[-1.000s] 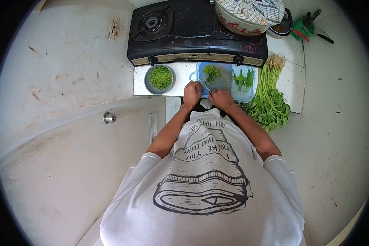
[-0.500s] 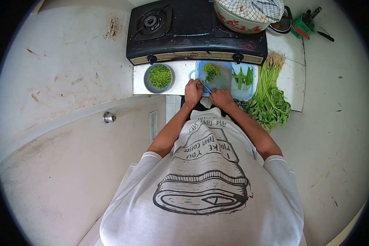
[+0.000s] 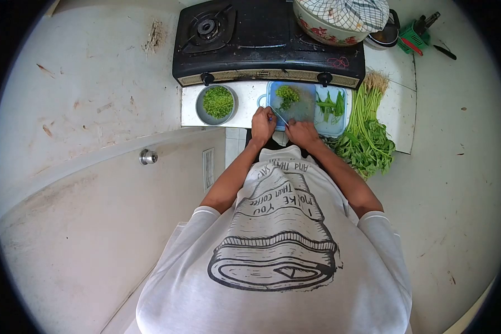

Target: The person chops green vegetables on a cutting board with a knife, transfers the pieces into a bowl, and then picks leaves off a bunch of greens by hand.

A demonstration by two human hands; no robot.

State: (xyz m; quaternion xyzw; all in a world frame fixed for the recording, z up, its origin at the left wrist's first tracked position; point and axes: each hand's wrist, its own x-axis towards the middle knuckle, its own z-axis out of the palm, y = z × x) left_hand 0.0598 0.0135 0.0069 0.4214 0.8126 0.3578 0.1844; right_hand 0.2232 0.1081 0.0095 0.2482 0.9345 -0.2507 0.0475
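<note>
My right hand (image 3: 302,133) is closed around a knife (image 3: 279,115), whose blade slants up and left over the blue chopping board (image 3: 306,106). At the board's lower left edge, my left hand (image 3: 263,123) has its fingers curled together near the blade; what they hold is too small to name. Chopped greens (image 3: 287,96) lie in a pile on the board above both hands. Cut green leaves (image 3: 330,106) rest in a light blue tray (image 3: 337,129) to the right. A grey bowl (image 3: 201,113) of chopped greens (image 3: 217,102) stands at the left.
Behind the board is a black gas stove (image 3: 261,42) bearing a flowered pot (image 3: 328,32) under a checked cloth (image 3: 350,12). A bunch of leafy stalks (image 3: 366,125) lies right of the tray. At the back right are a green basket (image 3: 412,37) and a black-handled knife (image 3: 445,52).
The whole view has shifted very slightly. Both hands remain at the board's lower edge, and the knife blade's angle looks slightly different.
</note>
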